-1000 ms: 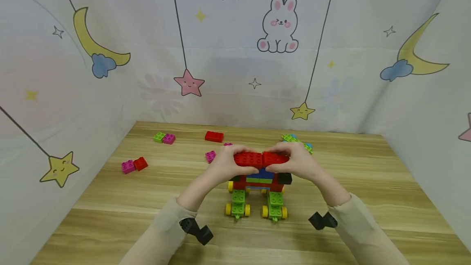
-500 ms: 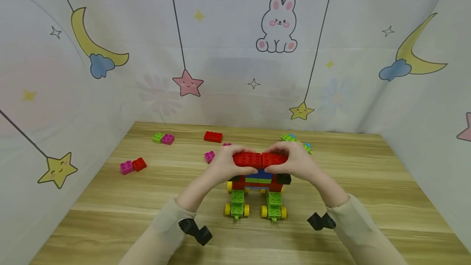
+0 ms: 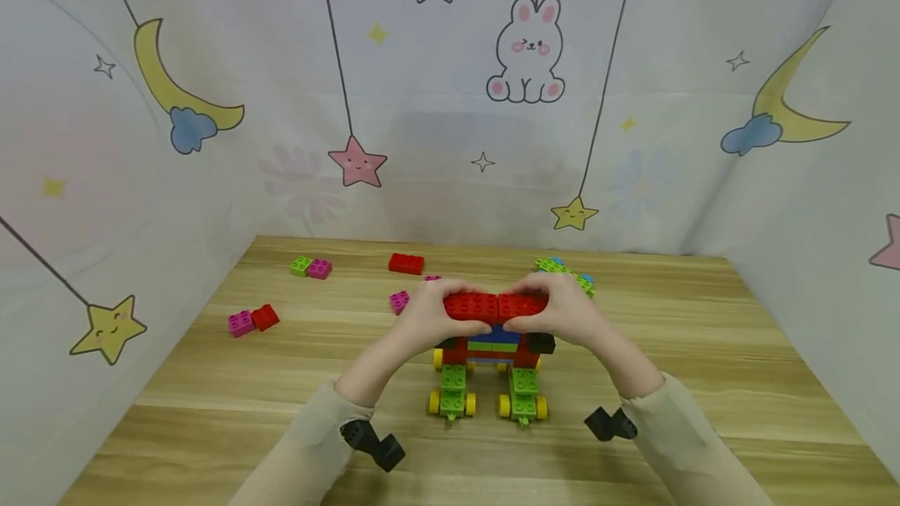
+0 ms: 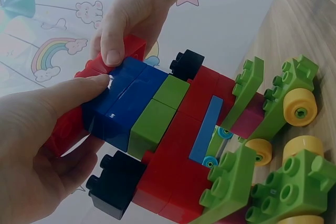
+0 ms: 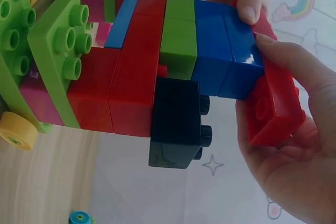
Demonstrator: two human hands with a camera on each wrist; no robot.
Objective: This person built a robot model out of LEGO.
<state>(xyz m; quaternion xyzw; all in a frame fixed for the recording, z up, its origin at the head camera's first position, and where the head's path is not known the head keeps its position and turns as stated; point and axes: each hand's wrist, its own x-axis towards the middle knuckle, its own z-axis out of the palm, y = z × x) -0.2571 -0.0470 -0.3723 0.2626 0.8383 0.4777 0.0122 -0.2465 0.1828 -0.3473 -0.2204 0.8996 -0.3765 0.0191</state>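
Observation:
Two red building bricks lie end to end across the top of a brick-built model. My left hand (image 3: pixel 436 315) grips the left red brick (image 3: pixel 469 306), and my right hand (image 3: pixel 566 307) grips the right red brick (image 3: pixel 522 304). Both thumbs lie along the near side, over the blue bricks (image 4: pixel 126 90) directly below. Under those come light green bricks (image 5: pixel 178 38), then a wider red section (image 5: pixel 136 82) with a black brick (image 5: pixel 176 124) at each side. The model stands on green wheeled bases (image 3: pixel 452 393) with yellow wheels. Fingers behind the bricks are partly hidden in the head view.
Pink and red bricks (image 3: pixel 253 319) lie at the left of the wooden table (image 3: pixel 316 381). Farther back are a green and pink pair (image 3: pixel 311 267), a red brick (image 3: pixel 406 263) and a pink brick (image 3: pixel 399 301). A green piece with blue wheels (image 3: pixel 562 270) lies behind my right hand.
The head view has shifted slightly. Both hands keep the same hold on the red bricks, and the model stands as before.

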